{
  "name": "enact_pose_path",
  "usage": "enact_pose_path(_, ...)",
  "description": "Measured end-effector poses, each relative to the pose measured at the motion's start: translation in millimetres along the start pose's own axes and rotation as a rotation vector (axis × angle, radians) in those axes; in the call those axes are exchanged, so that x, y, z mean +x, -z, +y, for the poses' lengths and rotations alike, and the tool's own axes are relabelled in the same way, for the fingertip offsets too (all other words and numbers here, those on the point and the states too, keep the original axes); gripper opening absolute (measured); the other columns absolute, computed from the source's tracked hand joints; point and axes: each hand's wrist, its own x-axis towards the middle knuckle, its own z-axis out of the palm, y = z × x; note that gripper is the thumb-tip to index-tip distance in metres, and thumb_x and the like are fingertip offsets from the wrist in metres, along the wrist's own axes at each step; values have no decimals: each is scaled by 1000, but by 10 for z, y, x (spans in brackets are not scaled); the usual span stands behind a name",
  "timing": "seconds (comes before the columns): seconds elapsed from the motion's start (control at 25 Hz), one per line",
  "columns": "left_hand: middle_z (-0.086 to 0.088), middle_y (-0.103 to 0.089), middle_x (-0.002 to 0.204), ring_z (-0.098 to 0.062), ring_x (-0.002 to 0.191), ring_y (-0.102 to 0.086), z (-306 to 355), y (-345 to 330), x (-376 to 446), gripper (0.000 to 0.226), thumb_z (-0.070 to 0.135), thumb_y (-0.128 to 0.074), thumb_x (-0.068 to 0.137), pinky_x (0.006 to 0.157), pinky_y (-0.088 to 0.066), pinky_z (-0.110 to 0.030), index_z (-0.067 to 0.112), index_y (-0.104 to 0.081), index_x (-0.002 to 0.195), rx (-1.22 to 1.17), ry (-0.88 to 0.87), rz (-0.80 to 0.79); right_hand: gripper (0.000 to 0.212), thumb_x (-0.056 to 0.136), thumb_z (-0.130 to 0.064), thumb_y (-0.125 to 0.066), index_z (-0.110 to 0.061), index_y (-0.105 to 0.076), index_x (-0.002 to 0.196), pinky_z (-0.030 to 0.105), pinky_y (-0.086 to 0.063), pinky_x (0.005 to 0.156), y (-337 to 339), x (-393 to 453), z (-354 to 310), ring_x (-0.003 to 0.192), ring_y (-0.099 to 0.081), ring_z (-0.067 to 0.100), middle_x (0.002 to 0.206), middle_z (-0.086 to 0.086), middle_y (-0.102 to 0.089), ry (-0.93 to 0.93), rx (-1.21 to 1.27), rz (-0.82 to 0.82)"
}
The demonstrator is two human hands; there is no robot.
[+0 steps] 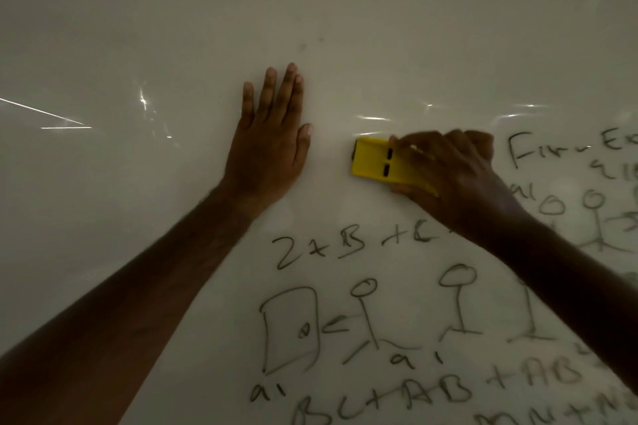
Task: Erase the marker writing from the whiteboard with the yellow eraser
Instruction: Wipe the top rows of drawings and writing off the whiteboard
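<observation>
Bare left forearm runs up to the flat, open left hand on the glossy whiteboard; the right hand, centre-right, grips the yellow plastic eraser by its sides, likely light and rigid, beside the black marker writing.

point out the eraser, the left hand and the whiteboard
eraser [371, 162], head view, bare yellow end
left hand [267, 152], head view, back of hand
whiteboard [138, 45], head view, bare upper-left surface

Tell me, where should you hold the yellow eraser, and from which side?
Probably across its two long edges, coming from the right end. The eraser is a flat, narrow block lying against the whiteboard, so fingers can wrap over its back. The right hand grips it like that, thumb on one long edge, leaving the left end free. The left hand rests flat on the board.
</observation>
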Motion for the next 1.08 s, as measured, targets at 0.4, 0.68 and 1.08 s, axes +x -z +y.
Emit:
enact_pose_path(0.4,-18,-17,180,-43,167,-14,198,-42,-2,69,36,-30,114,136,-10,-60,-1,-19,171,3,6,24,59,105,-49,-57,-12,-53,150,53,-45,97,-57,366,604,109,-53,38,138,15,-59,-115,72,69)
enact_pose_path(0.68,-18,-17,181,-44,166,-15,208,-64,1,69,36,-31,115,135,-9,-60,0,-19,171,31,-3,36,40,108,-41,-59,-18,-68,140,52,-52,92,117,-419,222,101,-59,38,139,14,-63,53,99,-6)
enact_pose_path(1.08,-19,-16,181,-44,167,-13,520,-106,160,70,38,-29,114,135,-6,-58,-1,-17,171,24,-9,30,43,103,-41,-62,-14,-67,135,51,-51,94,71,195,644,106,-51,41,139,13,-59,-148,115,68)
